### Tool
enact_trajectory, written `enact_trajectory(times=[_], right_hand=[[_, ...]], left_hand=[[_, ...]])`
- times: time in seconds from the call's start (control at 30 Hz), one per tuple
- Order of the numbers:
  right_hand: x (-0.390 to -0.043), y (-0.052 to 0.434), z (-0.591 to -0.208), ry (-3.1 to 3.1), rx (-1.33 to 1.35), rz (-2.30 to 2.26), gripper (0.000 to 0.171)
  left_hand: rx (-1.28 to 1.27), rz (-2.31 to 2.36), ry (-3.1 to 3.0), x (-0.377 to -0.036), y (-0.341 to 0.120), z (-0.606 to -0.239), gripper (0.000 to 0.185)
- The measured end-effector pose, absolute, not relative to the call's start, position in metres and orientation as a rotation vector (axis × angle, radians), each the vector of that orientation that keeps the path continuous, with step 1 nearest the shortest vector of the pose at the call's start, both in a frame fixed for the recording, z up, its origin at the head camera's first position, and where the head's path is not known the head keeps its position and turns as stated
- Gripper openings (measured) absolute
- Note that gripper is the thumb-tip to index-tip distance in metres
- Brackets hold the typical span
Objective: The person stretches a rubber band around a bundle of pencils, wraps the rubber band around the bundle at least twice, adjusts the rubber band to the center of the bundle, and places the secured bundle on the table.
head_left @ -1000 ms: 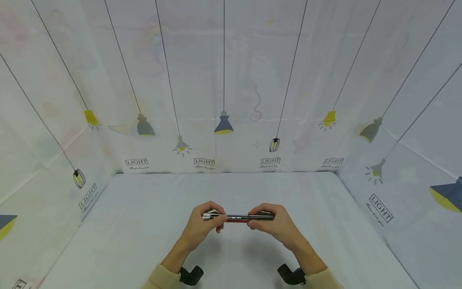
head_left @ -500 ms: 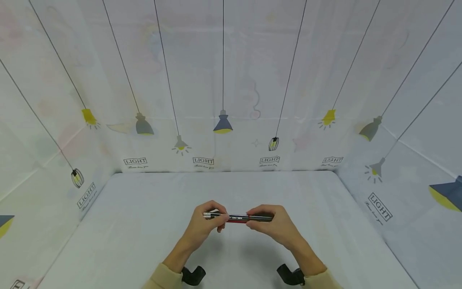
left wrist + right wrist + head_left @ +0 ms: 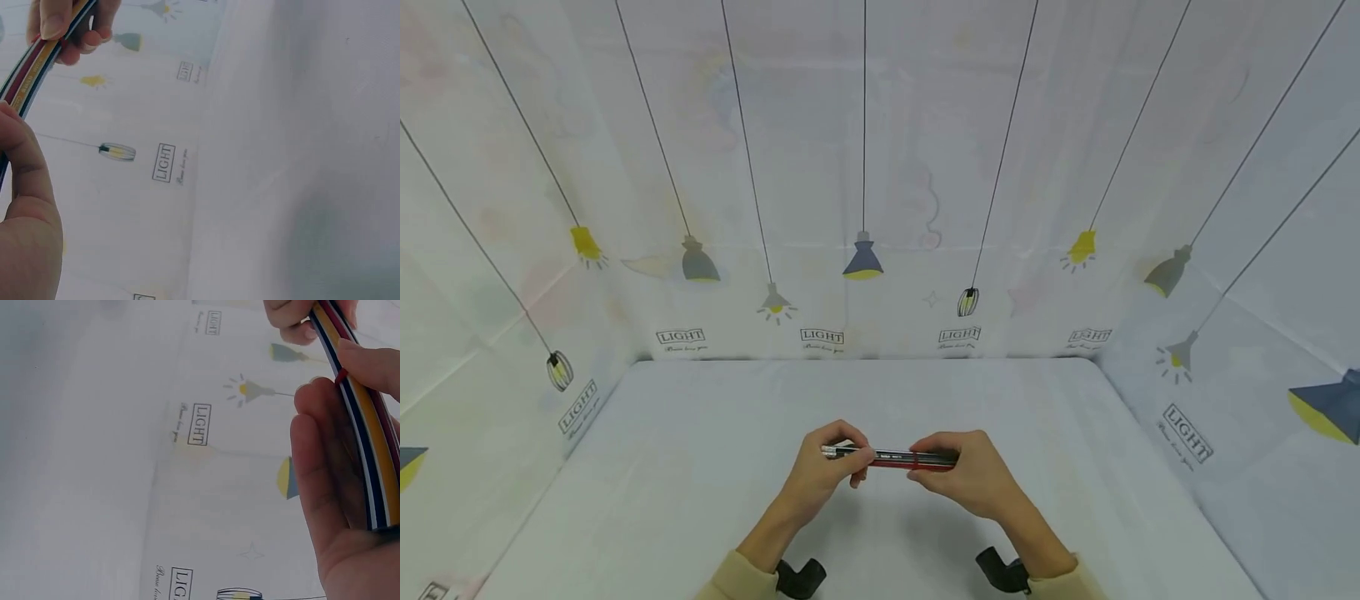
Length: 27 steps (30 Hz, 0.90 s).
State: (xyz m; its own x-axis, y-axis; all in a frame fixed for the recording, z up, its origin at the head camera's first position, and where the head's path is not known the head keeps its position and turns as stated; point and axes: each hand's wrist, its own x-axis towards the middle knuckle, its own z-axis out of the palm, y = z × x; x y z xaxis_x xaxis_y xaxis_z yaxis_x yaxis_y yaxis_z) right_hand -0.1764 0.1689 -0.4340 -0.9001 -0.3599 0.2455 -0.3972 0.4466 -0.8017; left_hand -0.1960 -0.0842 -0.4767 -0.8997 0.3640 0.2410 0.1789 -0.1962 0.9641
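Pencils (image 3: pixel 891 456), several bundled side by side, are held level above the pale table (image 3: pixel 685 467), stretched between both hands in front of the person. The left hand (image 3: pixel 827 467) pinches the end with the metal ferrules, thumb on top and fingers curled beneath. The right hand (image 3: pixel 958 471) clenches round the other end, its fingers wrapped over the bundle so the tips are hidden. A thin red band (image 3: pixel 916 457) circles the bundle just beside the right hand's fingers, about midway along what shows.

In the left wrist view the pencils (image 3: pixel 34 69) run up and away as dark, red and yellow stripes, from the near thumb to the far hand's fingertips (image 3: pixel 53 25). In the right wrist view the bundle (image 3: pixel 362 425) lies across the curled fingers (image 3: pixel 319 469), with the red band (image 3: pixel 340 376) just above them.

Walls (image 3: pixel 865 167) of white sheet printed with hanging lamps and "LIGHT" labels close the table on three sides. Cream sleeves (image 3: pixel 737 579) cover both forearms, and a black wrist mount (image 3: pixel 1003 571) sits at each cuff
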Motion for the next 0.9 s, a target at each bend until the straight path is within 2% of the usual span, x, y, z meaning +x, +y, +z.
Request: enact_trajectory(times=[0.23,0.4,0.57,0.9], right_hand=[[-0.174,0.163,-0.432,-2.621,0.712,1.383,0.022],[-0.175,0.17,-0.436,-2.628,0.652,1.66,0.029],[-0.175,0.18,-0.433,-2.554,0.656,1.837,0.028],[-0.173,0.169,-0.426,-2.653,0.623,1.638,0.023]], left_hand=[[0.614,2.243,1.916,-0.192,-0.083,-0.479,0.02],[0.701,2.186,1.979,-0.194,-0.084,-0.47,0.017],[0.738,2.173,1.984,-0.196,-0.084,-0.463,0.016],[0.682,2.217,1.932,-0.194,-0.079,-0.469,0.019]])
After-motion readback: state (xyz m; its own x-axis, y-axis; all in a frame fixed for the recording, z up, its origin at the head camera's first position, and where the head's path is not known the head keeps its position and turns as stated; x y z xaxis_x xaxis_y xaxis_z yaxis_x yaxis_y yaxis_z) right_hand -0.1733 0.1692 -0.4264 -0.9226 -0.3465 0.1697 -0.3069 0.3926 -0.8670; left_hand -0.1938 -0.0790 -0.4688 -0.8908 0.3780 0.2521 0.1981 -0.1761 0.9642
